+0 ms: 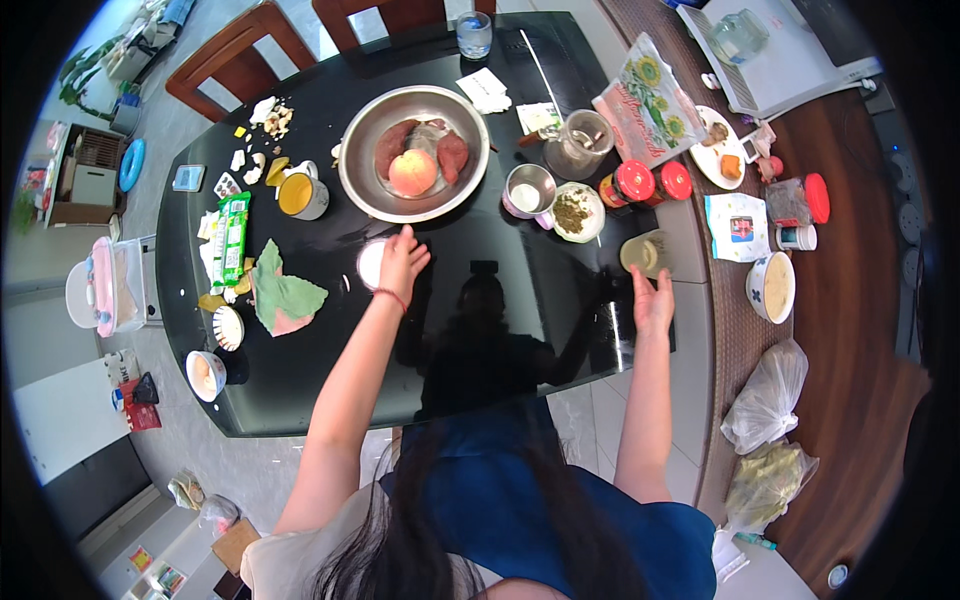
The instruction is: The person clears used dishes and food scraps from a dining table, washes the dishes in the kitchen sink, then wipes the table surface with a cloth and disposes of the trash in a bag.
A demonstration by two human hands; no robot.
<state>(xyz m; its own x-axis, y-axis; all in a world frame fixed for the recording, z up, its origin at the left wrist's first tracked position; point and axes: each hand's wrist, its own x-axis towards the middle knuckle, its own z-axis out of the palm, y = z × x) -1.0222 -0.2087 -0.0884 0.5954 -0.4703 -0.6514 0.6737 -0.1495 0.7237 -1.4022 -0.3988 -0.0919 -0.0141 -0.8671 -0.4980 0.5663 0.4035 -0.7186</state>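
My left hand (403, 264) is over the glossy black table (465, 330), palm partly turned up, with fingers apart and nothing in them. Partly behind it is a bright white round patch (370, 264); whether this is an object or a reflection is unclear. Just beyond lies a wide steel basin (352, 184) holding a peach (412, 172) and dark red pieces, perhaps meat. Near the table's right edge, my right hand (654, 304) has thumb and fingers against the near side of a translucent yellowish cup (643, 252). A firm grip cannot be made out.
Left stand an orange-filled mug (298, 196), a green cloth (281, 292), a green snack pack (231, 240) and two small bowls. Red-lidded jars (634, 181), a steel cup (529, 191), a glass pot (581, 142) and a dish of dried leaves (576, 214) crowd the right.
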